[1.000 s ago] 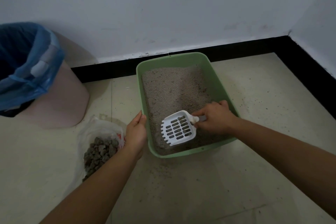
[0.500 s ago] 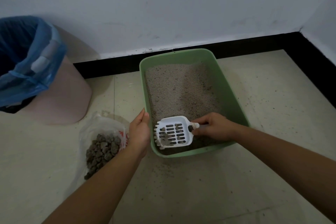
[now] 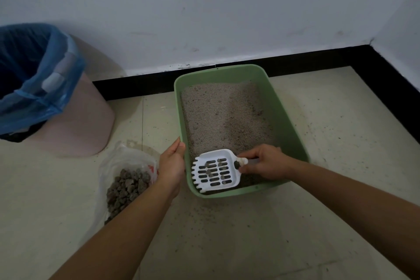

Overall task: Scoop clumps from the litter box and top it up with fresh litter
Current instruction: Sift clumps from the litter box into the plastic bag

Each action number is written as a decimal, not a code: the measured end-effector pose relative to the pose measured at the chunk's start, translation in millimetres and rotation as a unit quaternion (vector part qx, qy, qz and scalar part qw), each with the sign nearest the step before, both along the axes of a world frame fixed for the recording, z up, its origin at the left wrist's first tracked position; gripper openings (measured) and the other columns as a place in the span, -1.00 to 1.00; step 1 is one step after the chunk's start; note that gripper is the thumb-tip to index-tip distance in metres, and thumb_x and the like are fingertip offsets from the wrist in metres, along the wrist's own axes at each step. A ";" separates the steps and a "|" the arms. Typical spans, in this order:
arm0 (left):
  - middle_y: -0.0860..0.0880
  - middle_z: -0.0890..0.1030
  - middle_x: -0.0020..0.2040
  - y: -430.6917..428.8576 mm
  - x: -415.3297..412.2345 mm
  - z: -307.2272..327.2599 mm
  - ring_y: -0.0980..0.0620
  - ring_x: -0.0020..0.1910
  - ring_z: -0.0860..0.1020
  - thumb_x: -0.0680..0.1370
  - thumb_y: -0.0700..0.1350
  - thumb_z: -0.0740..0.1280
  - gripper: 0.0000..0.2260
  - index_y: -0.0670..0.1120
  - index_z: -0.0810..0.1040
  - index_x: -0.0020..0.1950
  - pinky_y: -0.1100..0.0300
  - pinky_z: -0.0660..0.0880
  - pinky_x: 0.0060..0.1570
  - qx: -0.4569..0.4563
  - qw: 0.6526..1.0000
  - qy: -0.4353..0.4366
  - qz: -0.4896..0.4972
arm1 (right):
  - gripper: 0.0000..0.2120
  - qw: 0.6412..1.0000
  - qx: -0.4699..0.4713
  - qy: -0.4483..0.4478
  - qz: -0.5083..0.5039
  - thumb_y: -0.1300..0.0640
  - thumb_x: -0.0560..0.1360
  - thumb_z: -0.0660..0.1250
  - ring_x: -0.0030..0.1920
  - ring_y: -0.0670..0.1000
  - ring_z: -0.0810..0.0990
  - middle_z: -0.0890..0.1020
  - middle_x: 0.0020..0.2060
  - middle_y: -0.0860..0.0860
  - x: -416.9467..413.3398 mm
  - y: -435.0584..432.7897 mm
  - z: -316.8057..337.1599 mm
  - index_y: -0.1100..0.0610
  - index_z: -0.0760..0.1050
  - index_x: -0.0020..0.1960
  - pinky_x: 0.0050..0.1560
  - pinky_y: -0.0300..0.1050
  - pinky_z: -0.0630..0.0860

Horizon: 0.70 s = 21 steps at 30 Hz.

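Note:
A green litter box (image 3: 288,120) sits on the floor against the wall, with grey litter (image 3: 225,111) spread inside it. My right hand (image 3: 266,162) grips the handle of a white slotted scoop (image 3: 216,170), held over the box's near left corner with a few dark clumps lying on its slots. My left hand (image 3: 171,166) rests against the box's left rim, thumb on the edge and fingers down the outer wall. A clear plastic bag (image 3: 127,166) holding several dark clumps (image 3: 127,186) lies on the floor just left of the box.
A pink bin (image 3: 77,125) lined with a blue bag (image 3: 38,79) stands at the far left. A black skirting board (image 3: 318,59) runs along the wall behind the box and down the right side. Litter grains are scattered on the tiled floor (image 3: 227,223) in front.
The scoop has moved from the middle of the box's near end towards its near left corner and now carries a few clumps. My left hand stays on the left rim.

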<state>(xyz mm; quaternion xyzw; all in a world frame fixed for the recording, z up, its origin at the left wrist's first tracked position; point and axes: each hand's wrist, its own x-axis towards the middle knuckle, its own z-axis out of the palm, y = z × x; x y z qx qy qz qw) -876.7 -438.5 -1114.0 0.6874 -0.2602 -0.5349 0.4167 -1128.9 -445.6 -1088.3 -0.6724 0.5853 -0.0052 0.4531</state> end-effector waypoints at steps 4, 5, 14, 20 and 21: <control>-0.04 0.43 0.44 -0.8 0.9 0.7 -0.07 0.38 0.42 0.65 -0.05 0.21 -0.62 -0.02 0.35 0.48 -0.14 0.35 0.38 0.003 1.000 -0.002 -0.006 | -0.66 1.000 0.010 -0.019 0.001 -0.48 0.18 0.28 0.15 -0.11 0.58 0.68 -0.02 -0.33 -1.6 0.9 -5.5 -0.59 0.48 -0.04 0.41 0.31 0.24; -0.04 0.42 0.45 -1.4 1.6 1.2 -0.07 0.38 0.42 0.65 -0.07 0.21 -0.62 -0.03 0.35 0.48 -0.15 0.35 0.38 0.004 1.000 -0.002 -0.008 | -0.65 1.000 0.011 -0.024 -0.001 -0.48 0.18 0.29 0.14 -0.12 0.59 0.67 -0.03 -0.33 -1.9 0.8 -4.7 -0.58 0.49 -0.03 0.41 0.32 0.24; -0.07 0.62 0.20 7.0 53.3 35.1 -0.07 0.18 0.56 0.64 -0.13 0.18 -0.71 -0.09 0.53 0.33 -0.02 0.47 0.24 -0.117 0.937 -0.314 -0.094 | -0.82 0.994 -0.063 -0.048 -0.072 -0.19 0.41 0.43 -0.09 -0.04 0.66 0.71 -0.11 -0.20 -3.3 -15.1 39.4 -0.35 0.60 0.01 0.25 0.23 0.49; -0.18 0.51 0.19 31.7 130.3 47.9 -0.21 0.18 0.43 0.47 -0.09 0.34 -0.59 -0.10 0.50 0.32 -0.09 0.40 0.19 -0.167 0.827 -0.535 -0.035 | -0.87 0.988 -0.144 -0.034 -0.051 -0.29 0.39 0.39 0.15 -0.01 0.58 0.63 -0.06 -0.31 54.1 -37.1 77.2 -0.54 0.50 -0.13 0.39 0.33 0.27; -0.18 0.46 0.24 37.1 141.2 49.3 -0.22 0.23 0.38 0.45 -0.03 0.37 -0.51 -0.08 0.45 0.37 -0.11 0.35 0.23 -0.128 0.829 -0.543 -0.037 | -0.88 0.988 -0.148 -0.026 -0.034 -0.28 0.41 0.38 0.12 -0.01 0.59 0.66 -0.04 -0.27 70.5 -36.4 78.6 -0.49 0.53 -0.08 0.38 0.31 0.30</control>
